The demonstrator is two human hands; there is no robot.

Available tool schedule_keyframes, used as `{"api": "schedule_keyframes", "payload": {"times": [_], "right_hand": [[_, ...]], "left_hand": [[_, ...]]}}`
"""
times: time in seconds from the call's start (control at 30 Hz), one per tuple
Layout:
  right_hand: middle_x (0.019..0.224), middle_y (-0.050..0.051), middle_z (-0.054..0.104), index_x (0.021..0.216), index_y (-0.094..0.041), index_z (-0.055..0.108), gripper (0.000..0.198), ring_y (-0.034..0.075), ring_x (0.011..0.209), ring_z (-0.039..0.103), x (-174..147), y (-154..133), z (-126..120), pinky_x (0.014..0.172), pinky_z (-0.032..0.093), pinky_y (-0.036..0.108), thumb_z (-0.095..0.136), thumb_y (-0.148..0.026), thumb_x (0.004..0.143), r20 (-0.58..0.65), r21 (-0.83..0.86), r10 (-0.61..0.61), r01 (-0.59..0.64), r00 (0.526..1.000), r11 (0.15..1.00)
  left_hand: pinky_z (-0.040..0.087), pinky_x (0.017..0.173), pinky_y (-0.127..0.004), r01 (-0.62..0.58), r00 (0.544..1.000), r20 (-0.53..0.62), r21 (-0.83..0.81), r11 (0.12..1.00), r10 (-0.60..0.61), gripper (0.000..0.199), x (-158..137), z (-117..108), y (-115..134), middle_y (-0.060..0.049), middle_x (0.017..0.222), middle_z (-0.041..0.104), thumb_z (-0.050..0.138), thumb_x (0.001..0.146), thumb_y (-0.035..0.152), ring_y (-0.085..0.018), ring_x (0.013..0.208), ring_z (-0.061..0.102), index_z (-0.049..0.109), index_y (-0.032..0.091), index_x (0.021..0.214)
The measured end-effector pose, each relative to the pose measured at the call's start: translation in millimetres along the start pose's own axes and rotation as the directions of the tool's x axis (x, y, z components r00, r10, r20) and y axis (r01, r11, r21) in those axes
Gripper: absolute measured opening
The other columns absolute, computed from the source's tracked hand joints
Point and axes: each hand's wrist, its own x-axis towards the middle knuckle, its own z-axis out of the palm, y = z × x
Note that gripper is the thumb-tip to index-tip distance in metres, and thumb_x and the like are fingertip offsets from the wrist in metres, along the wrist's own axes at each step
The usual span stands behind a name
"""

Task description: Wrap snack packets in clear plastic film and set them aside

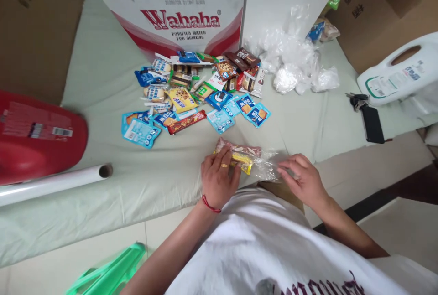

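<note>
My left hand (pixel 218 175) presses on a clear plastic bag (pixel 265 165) that holds a few snack bars (pixel 239 153), pink and yellow, near the front edge of the pale green cloth (pixel 102 85). A red cord circles that wrist. My right hand (pixel 303 176) pinches the bag's open end on the right. Beyond them lies a spread of several small snack packets (pixel 191 94), many blue, some yellow and brown.
A Wahaha water carton (pixel 174 17) and a white box (pixel 284 3) stand at the back. Crumpled clear bags (pixel 294 62) lie at right, then keys and a black phone (pixel 371 121), a white jug (pixel 400 74). A red container (pixel 37 135) and a white roll (pixel 54 183) lie at left.
</note>
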Motion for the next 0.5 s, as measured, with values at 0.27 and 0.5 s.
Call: {"api": "schedule_keyframes", "payload": {"times": [0.27, 0.5], "right_hand": [[0.085, 0.004, 0.066, 0.092, -0.022, 0.067, 0.011, 0.021, 0.079, 0.063, 1.2, 25.0, 39.8, 0.071, 0.050, 0.035, 0.059, -0.028, 0.098, 0.071, 0.038, 0.358, -0.361, 0.931, 0.932], [0.127, 0.012, 0.063, 0.142, -0.025, 0.055, 0.054, 0.028, 0.113, 0.058, 36.3, 36.9, 17.2, 0.092, 0.051, 0.043, 0.071, -0.035, 0.091, -0.017, 0.185, 0.092, -0.088, 0.996, 0.979]], "left_hand": [[0.048, 0.094, -0.043, -0.032, 0.995, -0.089, 0.021, 0.999, 0.033, 0.040, 1.3, 7.9, -0.8, -0.012, 0.136, 0.070, 0.073, 0.093, 0.031, -0.027, 0.104, 0.063, 0.061, 0.021, 0.129], [0.050, 0.094, -0.043, -0.113, 0.989, -0.094, 0.042, 0.993, 0.116, 0.043, -3.6, 8.5, -7.7, -0.013, 0.139, 0.069, 0.074, 0.091, 0.024, -0.028, 0.105, 0.063, 0.061, 0.022, 0.132]]}}
